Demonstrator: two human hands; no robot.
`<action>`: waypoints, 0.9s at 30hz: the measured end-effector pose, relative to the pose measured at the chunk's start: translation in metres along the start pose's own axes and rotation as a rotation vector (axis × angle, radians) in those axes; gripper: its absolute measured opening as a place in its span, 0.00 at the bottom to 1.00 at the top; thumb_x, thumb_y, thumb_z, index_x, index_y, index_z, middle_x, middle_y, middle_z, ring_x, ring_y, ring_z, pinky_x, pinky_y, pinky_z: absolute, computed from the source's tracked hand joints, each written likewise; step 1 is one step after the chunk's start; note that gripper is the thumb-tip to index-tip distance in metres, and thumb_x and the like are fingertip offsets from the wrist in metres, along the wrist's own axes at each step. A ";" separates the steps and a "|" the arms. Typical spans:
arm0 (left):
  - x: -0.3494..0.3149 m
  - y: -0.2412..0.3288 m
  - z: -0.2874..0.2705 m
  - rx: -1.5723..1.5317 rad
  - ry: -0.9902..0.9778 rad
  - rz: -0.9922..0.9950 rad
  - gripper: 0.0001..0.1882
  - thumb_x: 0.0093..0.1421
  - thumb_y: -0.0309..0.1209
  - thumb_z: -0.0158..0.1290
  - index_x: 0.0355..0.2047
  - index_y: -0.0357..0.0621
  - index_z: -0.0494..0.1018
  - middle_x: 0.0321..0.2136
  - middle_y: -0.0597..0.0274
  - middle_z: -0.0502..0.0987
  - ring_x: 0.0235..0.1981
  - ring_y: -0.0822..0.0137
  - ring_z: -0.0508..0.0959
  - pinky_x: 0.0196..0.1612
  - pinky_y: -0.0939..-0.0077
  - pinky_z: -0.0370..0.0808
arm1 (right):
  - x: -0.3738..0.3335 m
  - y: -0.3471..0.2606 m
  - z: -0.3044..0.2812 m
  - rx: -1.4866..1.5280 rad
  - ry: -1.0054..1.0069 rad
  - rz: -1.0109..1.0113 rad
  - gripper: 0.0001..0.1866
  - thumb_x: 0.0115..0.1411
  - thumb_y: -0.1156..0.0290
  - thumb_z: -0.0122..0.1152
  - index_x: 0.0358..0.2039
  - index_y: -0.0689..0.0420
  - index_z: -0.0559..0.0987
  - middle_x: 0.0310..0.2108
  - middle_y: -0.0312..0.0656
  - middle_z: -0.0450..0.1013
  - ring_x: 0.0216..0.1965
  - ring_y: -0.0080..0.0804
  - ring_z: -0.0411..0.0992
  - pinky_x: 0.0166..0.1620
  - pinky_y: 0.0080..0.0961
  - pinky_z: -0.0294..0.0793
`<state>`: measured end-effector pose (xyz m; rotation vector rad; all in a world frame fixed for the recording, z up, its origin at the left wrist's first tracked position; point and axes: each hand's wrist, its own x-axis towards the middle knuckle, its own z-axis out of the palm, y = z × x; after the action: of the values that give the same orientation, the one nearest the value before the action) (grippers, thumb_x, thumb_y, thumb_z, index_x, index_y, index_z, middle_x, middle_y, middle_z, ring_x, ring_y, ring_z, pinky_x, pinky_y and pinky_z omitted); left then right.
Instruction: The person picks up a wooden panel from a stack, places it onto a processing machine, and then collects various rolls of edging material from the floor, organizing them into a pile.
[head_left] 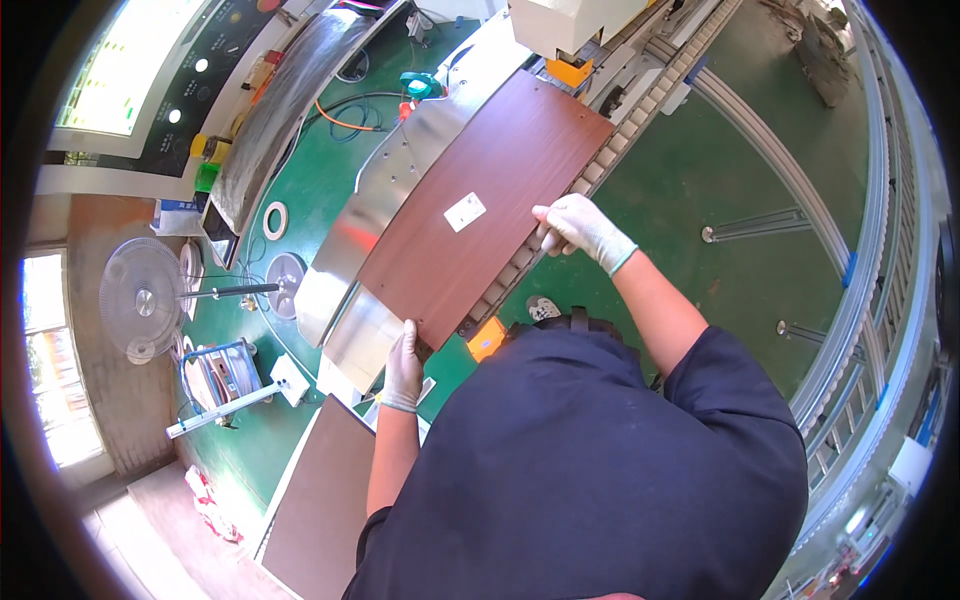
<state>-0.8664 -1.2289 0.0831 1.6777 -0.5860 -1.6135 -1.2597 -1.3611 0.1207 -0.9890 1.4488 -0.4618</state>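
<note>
**Wood-grain panel at machine, both gloved hands at its edges**

The left hand, gloved, is at the panel's lower-left end, at the centre of the frame, fingertips against the corner; whether it is clamped there cannot be told, as the underside is hidden. The right hand, also gloved, is right of centre with fingers curled, at the panel's right-hand edge; whether it pinches that edge cannot be told.

The brown panel lies aslant from the centre to the upper middle of the frame, face up, with a white label on it. A bare metal table shows along its left side; a segmented track runs along its right. At the top of the frame, a cream machine housing with an orange part stands at the panel's far end.

Farther out, a fan and a blue-framed cart stand at left on the green floor. A second panel is at lower left. A curving metal frame occupies the right.
</note>
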 end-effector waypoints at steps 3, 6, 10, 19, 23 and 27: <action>0.026 0.002 0.016 0.151 -0.047 0.041 0.32 0.75 0.55 0.46 0.55 0.34 0.77 0.50 0.53 0.81 0.53 0.62 0.79 0.57 0.68 0.74 | 0.011 0.001 -0.034 0.044 0.025 -0.025 0.26 0.70 0.54 0.55 0.32 0.67 0.85 0.23 0.46 0.83 0.22 0.32 0.80 0.27 0.29 0.79; 0.050 0.011 0.052 0.523 -0.049 0.170 0.39 0.75 0.57 0.43 0.57 0.26 0.75 0.52 0.46 0.82 0.57 0.59 0.76 0.63 0.66 0.67 | 0.020 0.010 -0.068 0.154 0.087 -0.056 0.24 0.69 0.53 0.56 0.31 0.64 0.84 0.24 0.44 0.83 0.22 0.31 0.80 0.25 0.27 0.77; 0.071 0.031 0.098 0.295 -0.268 0.053 0.36 0.76 0.55 0.42 0.58 0.27 0.75 0.54 0.49 0.81 0.57 0.63 0.76 0.63 0.69 0.68 | 0.034 0.008 -0.100 0.212 0.200 -0.040 0.23 0.71 0.54 0.56 0.28 0.61 0.81 0.21 0.40 0.79 0.20 0.28 0.74 0.21 0.21 0.66; 0.055 0.047 0.193 0.705 -0.372 0.261 0.29 0.76 0.48 0.42 0.52 0.30 0.76 0.46 0.49 0.83 0.44 0.55 0.80 0.53 0.63 0.74 | 0.052 0.011 -0.125 0.137 0.663 -0.173 0.19 0.70 0.58 0.55 0.33 0.63 0.80 0.24 0.44 0.80 0.21 0.31 0.77 0.29 0.31 0.76; 0.022 0.036 0.180 1.130 -0.235 0.849 0.27 0.67 0.43 0.53 0.60 0.37 0.72 0.44 0.45 0.81 0.46 0.46 0.82 0.51 0.57 0.78 | 0.046 0.008 -0.103 -0.174 0.682 -0.138 0.21 0.67 0.55 0.57 0.29 0.61 0.80 0.29 0.51 0.81 0.29 0.48 0.80 0.38 0.42 0.77; 0.013 0.025 0.147 1.192 -0.195 0.906 0.28 0.66 0.42 0.55 0.62 0.39 0.71 0.48 0.46 0.80 0.47 0.48 0.82 0.50 0.59 0.79 | 0.049 0.015 -0.088 -0.357 0.785 -0.209 0.22 0.65 0.51 0.58 0.31 0.59 0.81 0.35 0.54 0.81 0.39 0.56 0.79 0.43 0.48 0.76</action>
<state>-1.0050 -1.2813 0.1005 1.4988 -2.3134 -0.6956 -1.3410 -1.4152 0.0934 -1.3306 2.1910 -0.8224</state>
